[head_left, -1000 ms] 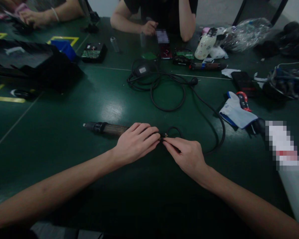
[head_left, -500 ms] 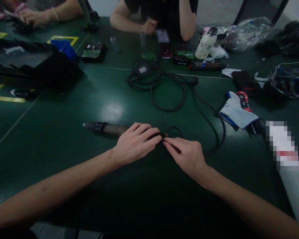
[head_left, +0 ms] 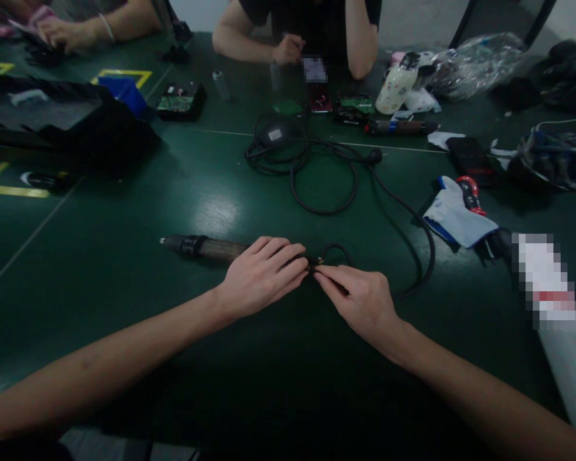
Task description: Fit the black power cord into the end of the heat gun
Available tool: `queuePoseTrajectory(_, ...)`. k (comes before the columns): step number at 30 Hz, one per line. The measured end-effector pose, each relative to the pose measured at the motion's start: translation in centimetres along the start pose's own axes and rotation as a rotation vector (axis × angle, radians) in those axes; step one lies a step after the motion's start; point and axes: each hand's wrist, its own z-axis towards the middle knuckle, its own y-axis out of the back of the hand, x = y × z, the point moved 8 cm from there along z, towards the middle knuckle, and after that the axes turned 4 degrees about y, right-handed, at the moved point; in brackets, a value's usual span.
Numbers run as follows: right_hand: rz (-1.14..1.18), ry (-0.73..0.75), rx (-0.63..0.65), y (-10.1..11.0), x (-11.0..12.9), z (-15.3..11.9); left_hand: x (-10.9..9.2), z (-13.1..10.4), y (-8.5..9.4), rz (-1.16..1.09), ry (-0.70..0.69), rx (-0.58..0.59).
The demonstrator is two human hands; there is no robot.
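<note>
A dark electric screwdriver (head_left: 217, 248) lies on the green table, its tip pointing left. My left hand (head_left: 264, 275) is wrapped over its rear half, covering much of the body. At the rear end, my right hand (head_left: 360, 294) has thumb and forefinger pinched together, close to my left fingertips. What sits in that pinch is too small and hidden to name. Just above the right fingers, a thin black wire (head_left: 336, 246) loops out from the screwdriver's end.
A black power cord (head_left: 324, 212) lies coiled ahead. Farther off are circuit boards (head_left: 177, 99), a bottle (head_left: 396, 86) and a person's hand (head_left: 288, 50). Gloves (head_left: 461, 214) lie to the right; a black tray (head_left: 52, 121) and blue bin (head_left: 121, 95) stand left.
My left fingertips have drawn back slightly to the left, showing a little more of the screwdriver's rear end. My right hand stays in nearly the same place.
</note>
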Motion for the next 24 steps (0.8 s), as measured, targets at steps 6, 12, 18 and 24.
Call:
queuePoseTrajectory(6,-0.014,-0.005,-0.001,-0.02,-0.06,0.02,-0.3,-0.06,-0.08,0.012,-0.048,0.016)
queuePoseTrajectory(12,-0.012,-0.003,0.007,-0.03,-0.09,0.03,-0.09,-0.05,-0.01,0.0,-0.024,0.0)
queuePoseTrajectory(18,0.002,-0.001,0.012,0.06,0.07,0.09,-0.06,-0.03,-0.02,-0.002,-0.015,0.0)
queuePoseTrajectory(24,-0.001,-0.008,0.014,0.07,0.09,0.1,-0.22,-0.11,-0.1,-0.037,-0.057,0.014)
